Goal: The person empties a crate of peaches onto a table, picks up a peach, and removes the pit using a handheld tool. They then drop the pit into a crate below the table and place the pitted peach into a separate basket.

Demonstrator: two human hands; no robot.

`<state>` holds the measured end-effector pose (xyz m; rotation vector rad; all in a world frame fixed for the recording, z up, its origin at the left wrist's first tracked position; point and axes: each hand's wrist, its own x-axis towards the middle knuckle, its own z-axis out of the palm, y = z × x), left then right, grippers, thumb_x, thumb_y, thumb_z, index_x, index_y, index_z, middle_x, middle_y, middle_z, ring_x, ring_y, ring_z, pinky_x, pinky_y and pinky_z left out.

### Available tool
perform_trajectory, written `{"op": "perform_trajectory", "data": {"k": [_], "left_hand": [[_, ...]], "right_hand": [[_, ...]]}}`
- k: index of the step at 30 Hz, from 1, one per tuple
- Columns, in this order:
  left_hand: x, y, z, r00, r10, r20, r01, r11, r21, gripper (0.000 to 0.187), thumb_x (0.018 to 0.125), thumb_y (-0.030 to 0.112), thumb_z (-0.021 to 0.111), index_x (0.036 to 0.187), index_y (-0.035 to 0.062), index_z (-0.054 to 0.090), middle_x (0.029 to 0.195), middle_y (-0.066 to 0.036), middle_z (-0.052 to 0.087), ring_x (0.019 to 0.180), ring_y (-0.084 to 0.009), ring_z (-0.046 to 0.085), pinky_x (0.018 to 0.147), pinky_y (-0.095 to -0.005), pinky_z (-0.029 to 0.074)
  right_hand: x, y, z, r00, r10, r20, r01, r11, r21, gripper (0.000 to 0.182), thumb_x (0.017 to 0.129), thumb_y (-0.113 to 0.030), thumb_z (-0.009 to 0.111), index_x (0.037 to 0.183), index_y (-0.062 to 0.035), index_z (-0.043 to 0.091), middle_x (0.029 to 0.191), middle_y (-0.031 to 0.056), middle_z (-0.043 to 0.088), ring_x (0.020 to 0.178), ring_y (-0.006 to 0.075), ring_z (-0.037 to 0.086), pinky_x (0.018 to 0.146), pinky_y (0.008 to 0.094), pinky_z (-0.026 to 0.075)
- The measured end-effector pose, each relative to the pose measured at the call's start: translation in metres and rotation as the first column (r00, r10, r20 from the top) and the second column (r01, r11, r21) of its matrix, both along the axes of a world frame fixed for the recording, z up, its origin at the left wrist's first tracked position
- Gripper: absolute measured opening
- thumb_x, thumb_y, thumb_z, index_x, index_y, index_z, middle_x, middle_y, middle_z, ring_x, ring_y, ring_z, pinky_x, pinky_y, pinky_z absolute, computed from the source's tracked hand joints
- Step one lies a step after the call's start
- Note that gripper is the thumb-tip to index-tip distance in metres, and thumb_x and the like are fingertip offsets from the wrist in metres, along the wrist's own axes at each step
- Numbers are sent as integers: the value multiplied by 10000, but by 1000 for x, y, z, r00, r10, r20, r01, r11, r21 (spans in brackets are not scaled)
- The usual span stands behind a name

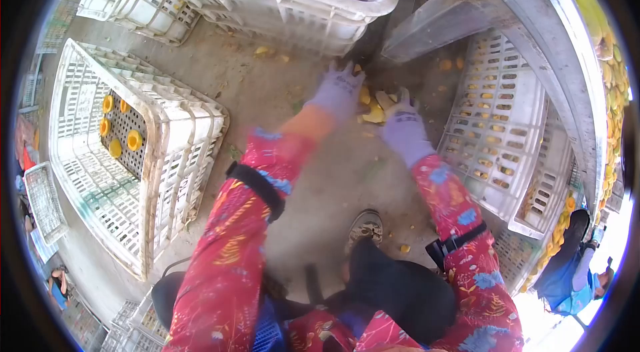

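Both hands reach down to the concrete floor, in light purple gloves. My left hand [338,91] has its fingers spread beside some yellow pieces, with nothing visible held in it. Just to its right, my right hand [405,127] touches yellow fruit pieces [375,112] at its thumb side. Whether its fingers grip a piece cannot be made out. More yellow scraps [264,51] lie on the floor ahead of my left hand.
A white crate [190,119] with several yellow rings stands at left. Another crate [287,9] is ahead, near a metal leg [437,22]. Stacked crates [493,125] holding yellow pieces are at right, below a metal rim. A person [573,275] is at far right.
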<state>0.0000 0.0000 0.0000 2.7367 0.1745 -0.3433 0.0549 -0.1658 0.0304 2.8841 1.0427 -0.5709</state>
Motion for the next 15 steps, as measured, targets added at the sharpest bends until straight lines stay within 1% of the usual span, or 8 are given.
{"op": "perform_trajectory", "data": {"k": [2, 5, 8, 9, 11, 13, 14, 15], "left_hand": [[7, 3, -16, 1000, 7, 11, -7, 1000, 2, 689, 789, 428, 729, 1347, 89, 509, 1450, -176, 416, 1310, -421, 424, 1092, -536, 336], [7, 22, -50, 985, -162, 56, 164, 985, -47, 623, 783, 435, 718, 1259, 61, 572, 1346, -194, 517, 1299, -409, 432, 1070, -513, 361], [-34, 16, -18, 945, -259, 199, 205, 944, 258, 550, 811, 415, 678, 1188, 23, 603, 1264, -185, 575, 1296, -390, 428, 1063, -506, 359], [-42, 19, 9, 955, -280, 94, 250, 936, 248, 553, 815, 421, 670, 1182, 12, 604, 1268, -181, 574, 1292, -392, 426, 1070, -506, 350], [-57, 21, 81, 940, -319, -119, 337, 920, 200, 564, 823, 433, 653, 1170, -8, 605, 1277, -173, 571, 1283, -395, 421, 1084, -505, 331], [-92, 27, 134, 959, -280, 46, 261, 934, 243, 599, 806, 465, 661, 1168, -10, 606, 1233, -196, 573, 1255, -400, 426, 1074, -515, 336], [-109, 33, 164, 957, -286, 52, 260, 922, 286, 620, 779, 468, 691, 1181, 6, 595, 1236, -214, 552, 1235, -409, 436, 1053, -505, 365], [-127, 42, 195, 953, -295, 66, 258, 907, 332, 646, 751, 472, 720, 1194, 22, 585, 1240, -232, 531, 1215, -418, 445, 1033, -494, 395]], "right_hand": [[-5, 14, 2, 997, 43, 57, -36, 993, -112, 704, 743, -462, 756, 1376, -282, 507, 1429, 167, 371, 1256, 435, 403, 937, 584, 455], [-3, 22, -9, 973, 169, 158, -142, 975, -169, 648, 761, -452, 732, 1347, -255, 537, 1395, 173, 412, 1233, 425, 416, 896, 581, 472], [-1, 21, -16, 957, 228, 177, -179, 949, -258, 605, 781, -419, 716, 1332, -230, 553, 1386, 157, 425, 1230, 414, 424, 901, 599, 472], [4, 23, -24, 952, 246, 180, -187, 937, -294, 616, 772, -409, 725, 1334, -225, 551, 1389, 153, 419, 1234, 412, 423, 909, 605, 471], [14, 31, -41, 952, 259, 162, -178, 901, -395, 716, 711, -397, 787, 1355, -228, 524, 1414, 147, 379, 1256, 415, 406, 941, 615, 466], [7, 45, -36, 940, 294, 172, -162, 831, -531, 705, 707, -385, 793, 1344, -219, 541, 1413, 135, 382, 1281, 420, 389, 930, 636, 461], [4, 52, -29, 935, 309, 174, -151, 791, -592, 699, 704, -379, 795, 1338, -214, 550, 1412, 129, 384, 1293, 422, 381, 925, 647, 459], [4, 56, -18, 945, 295, 141, -167, 807, -567, 695, 704, -384, 795, 1332, -209, 554, 1408, 128, 387, 1296, 421, 379, 925, 656, 454]]}}
